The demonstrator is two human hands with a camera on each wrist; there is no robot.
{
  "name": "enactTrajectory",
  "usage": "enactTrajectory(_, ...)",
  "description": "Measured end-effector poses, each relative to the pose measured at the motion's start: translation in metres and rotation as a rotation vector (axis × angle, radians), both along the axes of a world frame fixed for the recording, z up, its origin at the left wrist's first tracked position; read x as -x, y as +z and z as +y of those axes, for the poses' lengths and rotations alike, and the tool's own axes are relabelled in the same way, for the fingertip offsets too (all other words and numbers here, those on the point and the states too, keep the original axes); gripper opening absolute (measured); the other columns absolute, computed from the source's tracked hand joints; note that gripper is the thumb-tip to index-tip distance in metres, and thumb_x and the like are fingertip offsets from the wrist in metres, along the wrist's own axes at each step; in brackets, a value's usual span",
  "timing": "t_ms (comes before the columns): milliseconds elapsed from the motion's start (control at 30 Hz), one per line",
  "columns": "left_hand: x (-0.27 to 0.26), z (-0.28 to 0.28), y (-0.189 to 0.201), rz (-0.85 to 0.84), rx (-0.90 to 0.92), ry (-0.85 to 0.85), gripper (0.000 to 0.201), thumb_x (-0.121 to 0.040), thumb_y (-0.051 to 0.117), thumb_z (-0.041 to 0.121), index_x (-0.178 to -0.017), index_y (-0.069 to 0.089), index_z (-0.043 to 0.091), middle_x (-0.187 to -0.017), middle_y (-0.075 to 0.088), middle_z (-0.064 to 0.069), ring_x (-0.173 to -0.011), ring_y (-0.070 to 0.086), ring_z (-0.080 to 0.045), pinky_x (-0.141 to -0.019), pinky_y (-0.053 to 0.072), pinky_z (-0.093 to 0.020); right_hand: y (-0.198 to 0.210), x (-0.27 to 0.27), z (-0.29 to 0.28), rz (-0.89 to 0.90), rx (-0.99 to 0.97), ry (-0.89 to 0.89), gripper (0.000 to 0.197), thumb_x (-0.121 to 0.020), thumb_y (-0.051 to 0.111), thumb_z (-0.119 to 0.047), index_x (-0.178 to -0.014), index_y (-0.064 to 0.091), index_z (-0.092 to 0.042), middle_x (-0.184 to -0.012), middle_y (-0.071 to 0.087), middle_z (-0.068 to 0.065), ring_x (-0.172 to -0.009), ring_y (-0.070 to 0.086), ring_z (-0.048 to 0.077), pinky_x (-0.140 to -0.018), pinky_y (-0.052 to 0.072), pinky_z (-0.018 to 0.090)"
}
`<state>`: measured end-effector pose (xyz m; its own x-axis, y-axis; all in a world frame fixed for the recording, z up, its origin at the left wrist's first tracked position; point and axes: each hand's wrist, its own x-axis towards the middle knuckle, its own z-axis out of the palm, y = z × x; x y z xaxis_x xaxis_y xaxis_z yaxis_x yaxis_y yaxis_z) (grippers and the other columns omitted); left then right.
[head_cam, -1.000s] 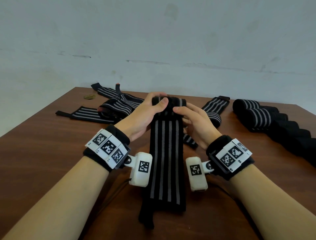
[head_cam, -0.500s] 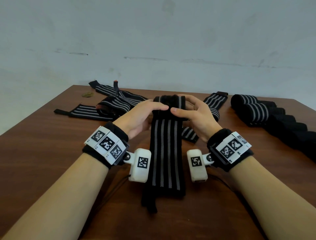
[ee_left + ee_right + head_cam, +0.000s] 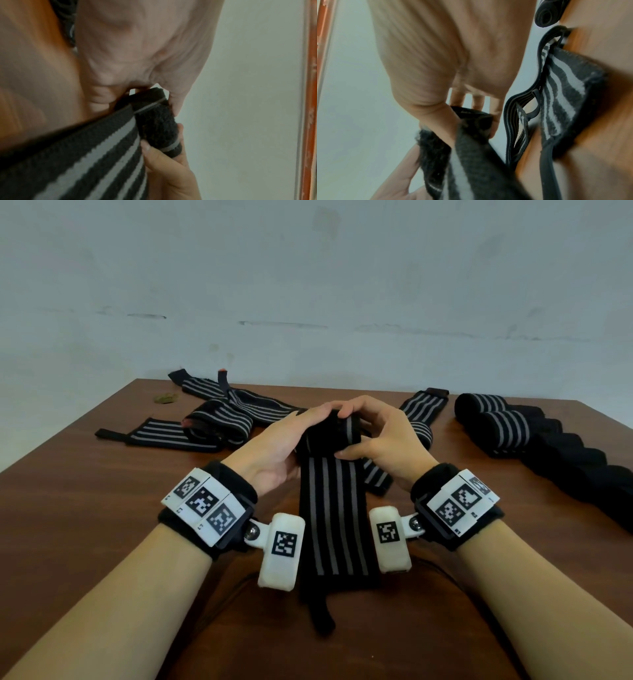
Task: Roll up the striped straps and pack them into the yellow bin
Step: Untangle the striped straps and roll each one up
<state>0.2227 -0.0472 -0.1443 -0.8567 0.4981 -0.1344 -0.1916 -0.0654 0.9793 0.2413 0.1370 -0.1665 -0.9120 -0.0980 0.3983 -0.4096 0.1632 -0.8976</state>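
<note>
Right now both hands clamp the same roll. Left hand (image 3: pixel 274 446) grips the 9 o'clock end of the rolled-up top of the black fabric strap with grey stripes (image 3: pixel 334 518), fingers curled over it, thumb below. Right hand (image 3: pixel 383 446) pinches the 3 o'clock end, fingertips on top, thumb against the front face. Left wrist view: the roll is a tight fuzzy black cylinder, a right fingertip pressed at its lower end.

Strap orientation: roll axis runs 9-to-3; the unrolled tail's long axis runs 12-to-6, stripes lengthwise, lying flat on the brown wooden table (image 3: pixel 85 525) between the wrists. A narrow black tab hangs off its 6 o'clock end.

No bin visible in any view, so nothing is packed here.

Outward: at 10 o'clock, a loose pile of unrolled striped straps (image 3: pixel 212 419), crossed over each other. At 1 o'clock, just behind the right hand, one more flat striped strap (image 3: pixel 423 405). At 2 to 3 o'clock, a row of finished black rolls (image 3: pixel 507 429) side by side, touching, running toward the table's right edge. Small brownish scrap (image 3: pixel 165 398) at the far 11 o'clock corner; can't tell what it is.
</note>
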Motion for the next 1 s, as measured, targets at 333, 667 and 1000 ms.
enactTrajectory(333,0.009,-0.005,-0.003,0.025,-0.212,0.145,0.037,-0.096,0.071,0.019,-0.13,0.064,0.01,-0.127,0.072,-0.013,-0.115,0.072,-0.026,-0.101,0.057,-0.044,0.003,-0.004,-0.012,-0.391,0.159,0.034,0.047,-0.095,0.066,-0.046,-0.129,0.066,-0.013,-0.119,0.076,0.008,-0.106,0.074,0.021,-0.087,0.056,0.035)
enactTrajectory(667,0.011,-0.007,-0.004,0.126,-0.065,0.065,0.036,-0.101,0.062,0.039,-0.133,0.061,0.022,-0.128,0.072,-0.006,-0.12,0.069,-0.024,-0.103,0.054,-0.041,0.005,-0.006,-0.015,-0.401,0.312,0.031,0.038,-0.098,0.067,-0.031,-0.125,0.069,-0.005,-0.112,0.075,0.015,-0.09,0.074,0.02,-0.058,0.056,0.023)
enactTrajectory(1000,0.015,-0.007,-0.006,0.064,0.08,0.113,0.047,-0.094,0.064,0.057,-0.123,0.069,0.021,-0.119,0.075,-0.001,-0.114,0.069,-0.02,-0.102,0.052,-0.042,0.002,-0.001,-0.012,-0.371,0.388,-0.018,0.04,-0.09,0.074,-0.01,-0.129,0.064,-0.01,-0.109,0.074,0.012,-0.092,0.066,0.033,-0.064,0.055,0.033)
